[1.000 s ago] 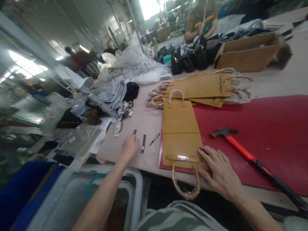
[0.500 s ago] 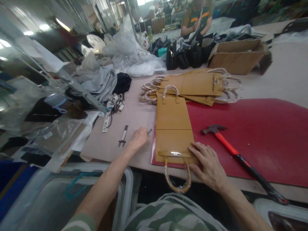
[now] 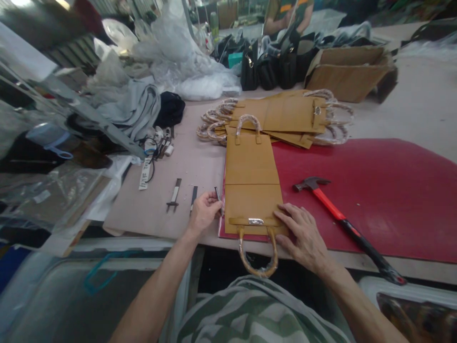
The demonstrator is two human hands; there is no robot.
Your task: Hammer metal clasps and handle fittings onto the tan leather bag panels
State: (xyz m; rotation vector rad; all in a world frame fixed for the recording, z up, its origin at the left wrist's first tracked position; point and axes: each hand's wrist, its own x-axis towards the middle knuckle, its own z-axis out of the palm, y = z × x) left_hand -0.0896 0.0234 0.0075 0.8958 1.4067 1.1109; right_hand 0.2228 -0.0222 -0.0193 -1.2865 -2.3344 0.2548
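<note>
A tan leather bag panel (image 3: 252, 164) lies flat, one wrapped handle (image 3: 260, 273) hanging over the table's front edge and another at its far end. A metal clasp plate (image 3: 256, 221) sits on the strap near the front. My right hand (image 3: 303, 234) rests with spread fingers on the panel's right edge. Beside the left edge, my left hand (image 3: 204, 210) pinches a short metal rod (image 3: 217, 194), held nearly upright. A two-pronged tool (image 3: 173, 196) and a dark flat tool (image 3: 194, 194) lie left of it.
A claw hammer (image 3: 333, 205) lies on the red mat (image 3: 378, 186) to the right. Behind are stacked tan panels (image 3: 278, 114), black bags (image 3: 267, 69), a cardboard box (image 3: 346, 76) and plastic wrap (image 3: 182, 57). A co-worker (image 3: 289, 16) stands beyond the table.
My left hand has turned the metal rod from nearly level to nearly upright, close to the panel's left edge. The dark flat tool has come into sight. My right hand stays on the panel.
</note>
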